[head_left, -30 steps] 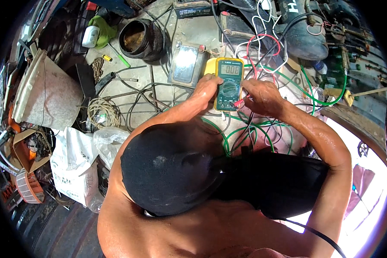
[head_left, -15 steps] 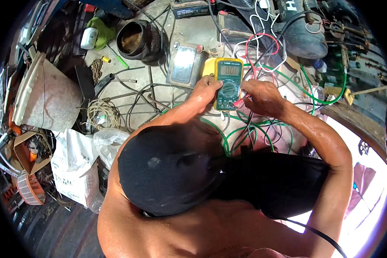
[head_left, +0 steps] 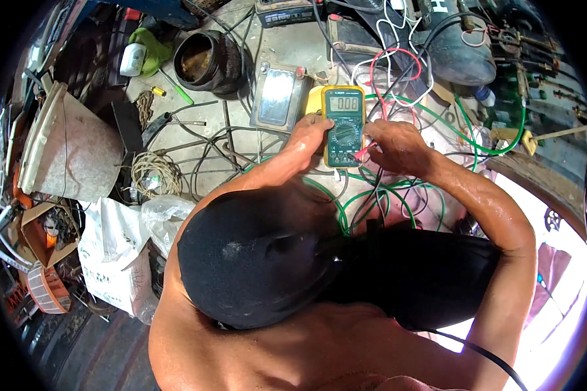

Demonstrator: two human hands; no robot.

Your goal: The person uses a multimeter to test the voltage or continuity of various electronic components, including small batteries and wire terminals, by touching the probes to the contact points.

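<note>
A yellow-edged green multimeter is upright in front of me, its lit display facing up and a round dial below it. My left hand is closed on its left edge, the thumb lying on the front. Close against the meter's right edge, my right hand has its fingers curled; what lies inside them is hidden. A red probe plug sits at the meter's lower right, just under those fingers. Red and black leads pass by the right hand. Left of the meter lies a grey box with a glossy window.
Green hose and tangled cables spread over the floor. A dark pot, a green-handled screwdriver, a coil of rope, a pale bucket and a white sack lie leftward. A dark tank is at far right.
The multimeter's displayed reading has changed. The meter has shifted slightly to the left and away, with my left hand still on it; the right hand has barely moved.
</note>
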